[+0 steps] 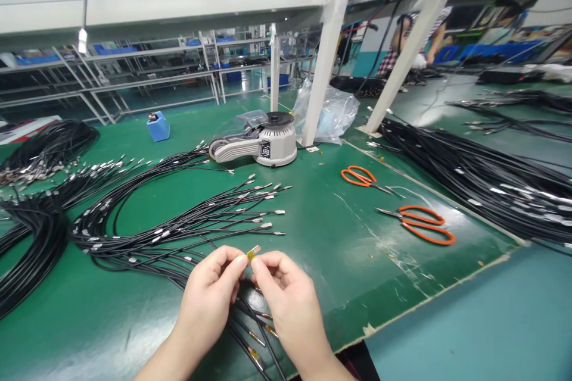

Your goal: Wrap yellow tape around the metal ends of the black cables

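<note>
My left hand (pixel 210 294) and my right hand (pixel 286 294) meet near the front edge of the green mat (pixel 339 232). Both pinch the metal-tipped end of one thin black cable (pixel 254 252), where a small yellowish piece sits between the fingertips. That cable runs down under my hands. More black cables with metal end pieces (pixel 187 232) fan out on the mat just beyond my fingers.
A grey tape dispenser (pixel 259 143) stands at mid-mat. Two orange scissors (pixel 360 177) (pixel 422 224) lie to the right. Thick cable bundles lie far left (pixel 31 238) and right (pixel 482 178). A blue box (pixel 158 126), a plastic bag (pixel 328 110) and white frame posts stand behind. Another person works at the back right.
</note>
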A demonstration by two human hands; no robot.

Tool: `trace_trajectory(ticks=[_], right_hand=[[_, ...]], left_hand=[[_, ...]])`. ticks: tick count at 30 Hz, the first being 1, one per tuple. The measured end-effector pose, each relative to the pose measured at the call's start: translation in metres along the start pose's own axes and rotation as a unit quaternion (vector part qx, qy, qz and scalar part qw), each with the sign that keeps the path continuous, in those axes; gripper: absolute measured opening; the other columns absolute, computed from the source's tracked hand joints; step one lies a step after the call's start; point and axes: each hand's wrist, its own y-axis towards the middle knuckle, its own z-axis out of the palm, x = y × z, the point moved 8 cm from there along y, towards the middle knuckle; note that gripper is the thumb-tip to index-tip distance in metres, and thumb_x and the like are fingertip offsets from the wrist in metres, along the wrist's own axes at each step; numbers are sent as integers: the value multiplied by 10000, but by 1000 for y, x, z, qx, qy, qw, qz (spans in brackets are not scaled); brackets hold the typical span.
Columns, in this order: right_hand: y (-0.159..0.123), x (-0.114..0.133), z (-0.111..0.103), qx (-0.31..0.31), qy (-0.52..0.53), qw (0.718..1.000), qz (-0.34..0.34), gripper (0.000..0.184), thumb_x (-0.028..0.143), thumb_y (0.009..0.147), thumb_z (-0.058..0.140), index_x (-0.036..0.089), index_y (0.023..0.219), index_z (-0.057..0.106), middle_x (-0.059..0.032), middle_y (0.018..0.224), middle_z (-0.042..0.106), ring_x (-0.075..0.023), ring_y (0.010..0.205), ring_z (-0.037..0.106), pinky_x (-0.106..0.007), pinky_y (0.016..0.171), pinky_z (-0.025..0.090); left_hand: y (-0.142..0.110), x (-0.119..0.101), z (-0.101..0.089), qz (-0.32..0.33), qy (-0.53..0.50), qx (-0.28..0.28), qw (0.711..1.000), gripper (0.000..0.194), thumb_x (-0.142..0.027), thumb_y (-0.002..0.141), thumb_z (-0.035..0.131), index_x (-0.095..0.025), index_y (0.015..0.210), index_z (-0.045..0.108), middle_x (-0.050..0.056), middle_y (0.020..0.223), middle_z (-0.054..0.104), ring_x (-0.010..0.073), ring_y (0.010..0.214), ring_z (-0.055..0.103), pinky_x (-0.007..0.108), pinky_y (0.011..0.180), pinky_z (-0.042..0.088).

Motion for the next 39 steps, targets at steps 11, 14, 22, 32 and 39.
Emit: trace_trajectory(ticks=[11, 14, 22, 32, 39], right_hand=[[-3, 6, 2, 7, -34, 998, -43, 184, 346, 807, 602, 177, 735, 620, -10, 702, 633, -149, 662, 598, -238, 620, 473], [-3, 6, 2, 6, -35, 998, -43, 185, 347, 809, 601, 178, 736, 625, -12, 699, 639, -153, 665, 601, -239, 622, 474], [-1, 3, 2, 9, -34, 999, -37, 204, 360, 812, 601, 167, 760, 637, -42, 729, 677, -168, 671, 619, -258, 640, 488], [2, 7, 3, 19, -75, 990, -121, 142, 298, 846, 576, 196, 754, 611, -11, 767, 625, -155, 724, 597, -252, 678, 477], [3, 16, 1, 41, -116, 975, -185, 68, 274, 833, 601, 210, 851, 616, -23, 806, 632, -170, 752, 612, -283, 700, 496]], left_hand=[[2, 4, 1, -7, -43, -3, 999, 297, -443, 760, 569, -167, 652, 557, -51, 527, 446, 90, 480, 400, 206, 460, 326], [2, 3, 1, -9, -50, -4, 999, 301, -447, 750, 575, -167, 642, 552, -51, 522, 440, 91, 478, 398, 207, 459, 326], [0, 2, 2, -24, -84, 16, 996, 331, -474, 715, 595, -160, 628, 536, -44, 536, 461, 85, 474, 396, 209, 461, 333], [4, -2, 5, -34, -112, 82, 990, 371, -512, 688, 613, -158, 601, 540, -53, 479, 428, 75, 446, 344, 203, 445, 277], [1, -6, 10, -37, -133, 211, 968, 375, -511, 699, 626, -159, 587, 559, -61, 432, 389, 74, 420, 313, 214, 450, 256]])
